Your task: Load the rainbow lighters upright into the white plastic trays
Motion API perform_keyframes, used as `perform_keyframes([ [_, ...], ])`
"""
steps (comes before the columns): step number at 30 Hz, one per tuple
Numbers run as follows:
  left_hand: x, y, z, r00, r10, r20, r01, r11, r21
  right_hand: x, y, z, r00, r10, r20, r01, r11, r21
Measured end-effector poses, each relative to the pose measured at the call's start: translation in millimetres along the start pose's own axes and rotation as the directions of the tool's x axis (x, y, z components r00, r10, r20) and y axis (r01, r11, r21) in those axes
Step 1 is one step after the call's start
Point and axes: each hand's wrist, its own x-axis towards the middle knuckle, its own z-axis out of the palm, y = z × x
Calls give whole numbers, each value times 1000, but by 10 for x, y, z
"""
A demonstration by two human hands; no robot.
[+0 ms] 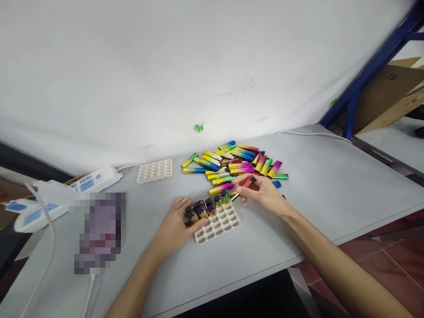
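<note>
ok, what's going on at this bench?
A person's right hand pinches a red, black-ended stick near a loose pile of shiny multicoloured sticks. The left hand is at the left end of an off-white tray with oval holes, beside upright black-capped sticks. The tray is partly filled; many holes are open.

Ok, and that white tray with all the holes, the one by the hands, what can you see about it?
The tray is off-white and dull, maybe plastic, with rows of oval holes. It lies flat on the grey table, slanted in this view. Shiny pieces with black tops stand upright along its back and left parts; many nearer holes are unfilled. The left hand is at its left end, thumb reaching over it beside those pieces. How firmly the hand touches the tray, I can't tell.
</note>
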Motion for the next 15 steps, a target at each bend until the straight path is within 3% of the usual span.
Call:
perform_keyframes([
  [4,5,-2,5,1000,2,-8,-2,1000,-19,-8,-11,-11,993,30,115,-42,994,102],
  [7,10,6,-1,1000,-2,-12,2,999,-35,-17,-3,7,992,37,122,-49,994,95],
  [11,14,28,-14,1000,-3,-20,2,999,-41,-27,13,26,997,-18,74,22,999,-50],
  [15,9,27,-17,1000,-6,-16,5,999,-36,-42,13,45,980,-122,160,157,962,-225],
])
